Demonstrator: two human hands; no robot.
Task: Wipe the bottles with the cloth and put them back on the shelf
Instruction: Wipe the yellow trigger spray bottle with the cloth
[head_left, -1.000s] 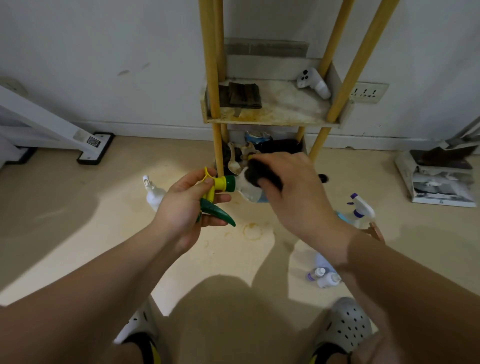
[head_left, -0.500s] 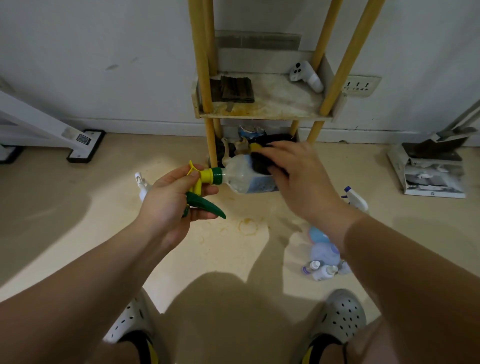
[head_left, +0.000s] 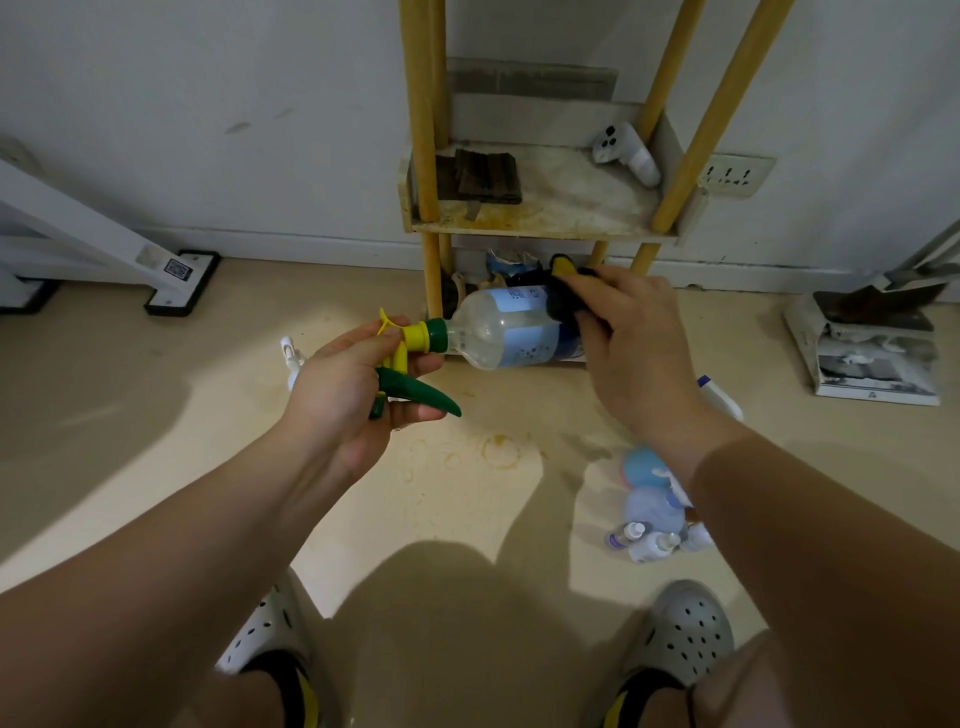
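Two hands work in front of a yellow-legged shelf (head_left: 545, 228). My left hand (head_left: 353, 384) grips the yellow-and-green head of a clear spray bottle (head_left: 509, 330), fingers curled round it, with the green trigger (head_left: 415, 392) jutting rightward below the neck. The bottle is held nearly level above the floor. Its long axis runs left to right, nozzle end toward my left and base toward my right, just before the shelf's lower tier. My right hand (head_left: 634, 353) clutches a dark cloth (head_left: 563, 296), fingers bent over it, pressing it to the bottle's base end. Several small bottles (head_left: 649, 519) cluster on the floor under my right forearm. A white controller (head_left: 626, 153) rests on the stained tier.
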